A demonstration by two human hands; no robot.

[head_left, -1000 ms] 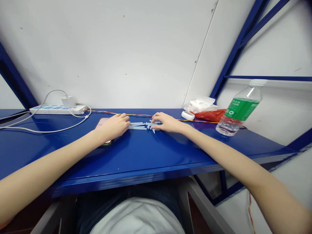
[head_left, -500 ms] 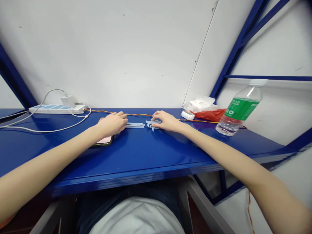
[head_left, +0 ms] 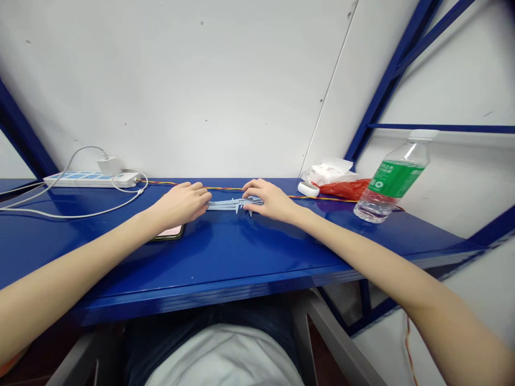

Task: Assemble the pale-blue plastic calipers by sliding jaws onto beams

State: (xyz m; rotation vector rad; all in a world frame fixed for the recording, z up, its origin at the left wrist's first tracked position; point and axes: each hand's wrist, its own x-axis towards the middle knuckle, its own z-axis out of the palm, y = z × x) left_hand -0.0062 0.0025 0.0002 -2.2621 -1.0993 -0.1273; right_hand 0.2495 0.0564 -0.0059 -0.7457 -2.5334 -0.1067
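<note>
Several thin, light-blue plastic strips (head_left: 219, 206) lie between my two hands. At their right end are pointed jaws like those of small vernier calipers (head_left: 238, 206). My left hand (head_left: 183, 203) has its fingers closed around the strips' left end, which they hide. My right hand (head_left: 270, 201) curls its thumb and fingers on the jawed end of the calipers. The two groups of pieces meet and overlap near the right fingertips. Partly under my left hand and wrist is a phone (head_left: 172, 232) with a light screen.
A white power strip (head_left: 86, 180) with a plugged-in charger and cable is at the back left of the blue table (head_left: 225, 257). To the right are a white oval object (head_left: 308, 189), tissues (head_left: 332, 171), a red bag (head_left: 346, 188) and a water bottle (head_left: 392, 179). Twisted wires run behind my hands.
My right hand has moved slightly left, bringing its jawed pieces onto the strips by the left hand; the gap between them has closed. My left hand stays nearly in place.
</note>
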